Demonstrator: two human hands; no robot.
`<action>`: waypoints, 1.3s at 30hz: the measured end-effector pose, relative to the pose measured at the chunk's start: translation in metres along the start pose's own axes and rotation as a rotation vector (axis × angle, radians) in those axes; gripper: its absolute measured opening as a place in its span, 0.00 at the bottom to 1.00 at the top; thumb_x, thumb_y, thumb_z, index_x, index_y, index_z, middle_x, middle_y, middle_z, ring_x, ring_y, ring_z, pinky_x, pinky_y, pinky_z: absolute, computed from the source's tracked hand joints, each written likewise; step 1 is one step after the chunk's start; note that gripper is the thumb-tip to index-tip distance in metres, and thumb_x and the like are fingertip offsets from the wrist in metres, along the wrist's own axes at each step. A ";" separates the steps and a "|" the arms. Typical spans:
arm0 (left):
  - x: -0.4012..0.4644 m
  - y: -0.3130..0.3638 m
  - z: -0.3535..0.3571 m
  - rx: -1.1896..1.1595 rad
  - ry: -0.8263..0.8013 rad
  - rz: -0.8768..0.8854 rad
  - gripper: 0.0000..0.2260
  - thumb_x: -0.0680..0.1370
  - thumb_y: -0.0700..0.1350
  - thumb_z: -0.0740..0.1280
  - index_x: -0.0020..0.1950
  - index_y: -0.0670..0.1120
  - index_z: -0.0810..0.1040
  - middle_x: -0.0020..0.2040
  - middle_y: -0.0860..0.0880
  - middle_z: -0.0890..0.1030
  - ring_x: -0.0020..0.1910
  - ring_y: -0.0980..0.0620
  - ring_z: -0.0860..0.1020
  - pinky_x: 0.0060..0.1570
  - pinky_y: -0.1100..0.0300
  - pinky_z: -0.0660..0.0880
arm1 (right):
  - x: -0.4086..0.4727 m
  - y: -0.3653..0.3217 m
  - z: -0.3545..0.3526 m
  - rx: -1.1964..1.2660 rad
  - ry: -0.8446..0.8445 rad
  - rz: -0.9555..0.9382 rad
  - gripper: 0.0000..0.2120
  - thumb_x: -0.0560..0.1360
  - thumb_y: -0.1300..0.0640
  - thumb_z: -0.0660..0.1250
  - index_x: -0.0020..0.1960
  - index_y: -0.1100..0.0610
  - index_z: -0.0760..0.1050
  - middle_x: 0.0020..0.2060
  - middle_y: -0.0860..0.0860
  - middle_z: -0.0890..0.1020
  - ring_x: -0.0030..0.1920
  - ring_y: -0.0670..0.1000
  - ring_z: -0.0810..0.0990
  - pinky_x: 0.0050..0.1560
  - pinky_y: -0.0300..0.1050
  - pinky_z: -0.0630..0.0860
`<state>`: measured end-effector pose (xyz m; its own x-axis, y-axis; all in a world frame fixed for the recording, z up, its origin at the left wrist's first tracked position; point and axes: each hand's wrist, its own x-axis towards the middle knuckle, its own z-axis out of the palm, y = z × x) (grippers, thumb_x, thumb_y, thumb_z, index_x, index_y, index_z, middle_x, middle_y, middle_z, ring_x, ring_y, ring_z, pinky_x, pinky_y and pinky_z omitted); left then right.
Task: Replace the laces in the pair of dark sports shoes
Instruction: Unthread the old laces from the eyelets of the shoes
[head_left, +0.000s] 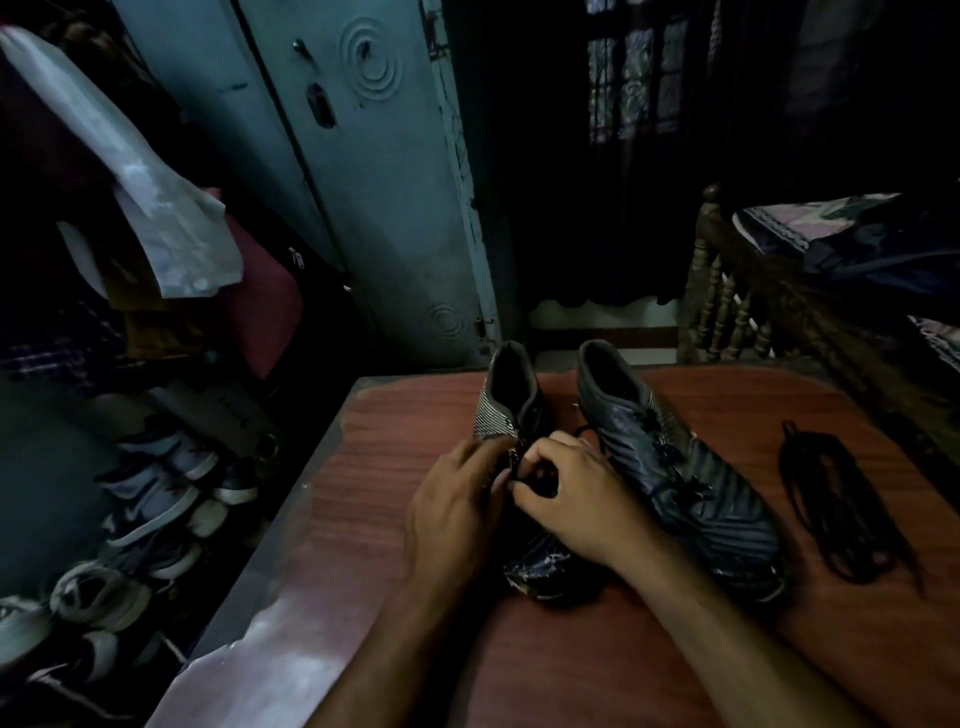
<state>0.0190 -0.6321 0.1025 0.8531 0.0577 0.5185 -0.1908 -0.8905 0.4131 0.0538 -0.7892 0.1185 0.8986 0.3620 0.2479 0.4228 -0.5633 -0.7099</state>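
Observation:
Two dark sports shoes stand side by side on a reddish wooden table (395, 509), toes toward me. Over the middle of the left shoe (506, 395) both my hands work at its lacing. My left hand (457, 504) has curled fingers at the eyelets. Beside it, my right hand (576, 493) pinches a dark lace at the shoe's tongue. The right shoe (691, 483) lies untouched with its laces threaded. A bundle of loose dark laces (841, 499) lies on the table right of that shoe. The left shoe's toe (540, 566) shows below my hands.
A blue-grey metal cupboard (374, 197) stands behind the table at left. Several pale sneakers (156, 499) sit on the floor to the left. A carved wooden bed frame (737, 312) with bedding is at the right. The room is dim.

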 end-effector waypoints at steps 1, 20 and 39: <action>0.000 0.002 -0.001 0.016 -0.016 0.028 0.12 0.79 0.51 0.68 0.63 0.58 0.80 0.57 0.56 0.81 0.53 0.53 0.80 0.43 0.57 0.76 | 0.000 0.000 0.000 -0.009 -0.005 0.005 0.08 0.75 0.48 0.70 0.46 0.50 0.75 0.47 0.45 0.75 0.53 0.46 0.70 0.53 0.43 0.70; -0.002 0.003 0.000 -0.244 0.019 0.016 0.04 0.76 0.42 0.67 0.47 0.49 0.73 0.43 0.55 0.74 0.42 0.54 0.73 0.41 0.54 0.71 | -0.004 0.003 0.000 -0.023 0.020 -0.058 0.04 0.75 0.55 0.70 0.47 0.47 0.76 0.47 0.46 0.72 0.54 0.50 0.70 0.53 0.46 0.69; -0.007 0.009 -0.012 -0.280 0.069 0.233 0.03 0.74 0.44 0.69 0.45 0.47 0.80 0.43 0.56 0.74 0.39 0.56 0.76 0.37 0.54 0.75 | 0.006 0.010 0.007 0.215 0.059 0.110 0.17 0.79 0.44 0.65 0.43 0.56 0.84 0.40 0.47 0.76 0.50 0.51 0.77 0.51 0.48 0.72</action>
<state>0.0052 -0.6348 0.1114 0.7383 -0.0931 0.6681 -0.5096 -0.7258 0.4620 0.0631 -0.7872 0.1079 0.9457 0.2599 0.1953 0.2935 -0.4239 -0.8568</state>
